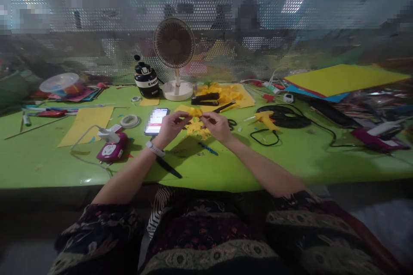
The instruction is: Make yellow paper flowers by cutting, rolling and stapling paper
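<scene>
Both hands up over the middle of the bright green covered table [241, 167], a bit nearer its back edge than its front. Left hand [175, 127]: fingers curled, thumb and fingertips nearly together, pinching the left side of a small crinkled yellow paper piece [194, 112]. Right hand [220, 127]: same closed pinch on the right side. So the piece sits between the two sets of fingertips, bridging the gap. Exact finger contact too small to read.

Directly below it, between the hands, on the near side: ruffled yellow paper cluster [197, 129]. Can't tell if the two are joined.

Around the hands: lit smartphone [151, 122] just left of the left hand; white wristband [155, 149] on that wrist. Slim blue patterned item [208, 149] toward the front edge, between the forearms. Black stapler [205, 99] beyond the hands, by a heap of yellow paper pieces [230, 93] near the back edge. Yellow glue gun [266, 117] well right of the right hand.

Left half of table: white tape roll [130, 120] past the phone, then magenta plug adapter [112, 149] nearer the front edge. Back edge: white round desk fan [174, 43], with black-and-white bottle [147, 84] just left of it.
</scene>
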Demonstrator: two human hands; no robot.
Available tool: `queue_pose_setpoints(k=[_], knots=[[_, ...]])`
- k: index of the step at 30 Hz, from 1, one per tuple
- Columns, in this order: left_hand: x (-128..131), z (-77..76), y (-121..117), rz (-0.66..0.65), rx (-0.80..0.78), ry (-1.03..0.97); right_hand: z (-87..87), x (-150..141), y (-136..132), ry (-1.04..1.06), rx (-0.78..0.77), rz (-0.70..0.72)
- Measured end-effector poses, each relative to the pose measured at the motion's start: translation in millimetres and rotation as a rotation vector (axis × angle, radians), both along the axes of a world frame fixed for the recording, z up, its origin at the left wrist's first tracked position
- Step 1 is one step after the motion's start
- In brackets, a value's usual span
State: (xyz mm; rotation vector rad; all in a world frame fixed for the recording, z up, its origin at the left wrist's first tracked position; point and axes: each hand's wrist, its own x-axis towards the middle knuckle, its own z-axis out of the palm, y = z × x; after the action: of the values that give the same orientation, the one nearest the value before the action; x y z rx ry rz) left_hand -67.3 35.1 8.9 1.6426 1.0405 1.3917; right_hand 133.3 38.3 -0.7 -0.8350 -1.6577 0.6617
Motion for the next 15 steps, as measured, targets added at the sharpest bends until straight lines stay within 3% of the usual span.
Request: queue_pose_setpoints(k=[6, 15], knots=[[-0.9, -2.8, 2.0, 0.010, 0.085, 0.028, 1.3, -0.1, -2.4, -0.015, -0.047, 0.001], [-4.3, -12.5, 7.5, 0.041, 0.314, 0.136, -3.4, 0.2, 2.3, -0.021, 0.036, -0.025]])
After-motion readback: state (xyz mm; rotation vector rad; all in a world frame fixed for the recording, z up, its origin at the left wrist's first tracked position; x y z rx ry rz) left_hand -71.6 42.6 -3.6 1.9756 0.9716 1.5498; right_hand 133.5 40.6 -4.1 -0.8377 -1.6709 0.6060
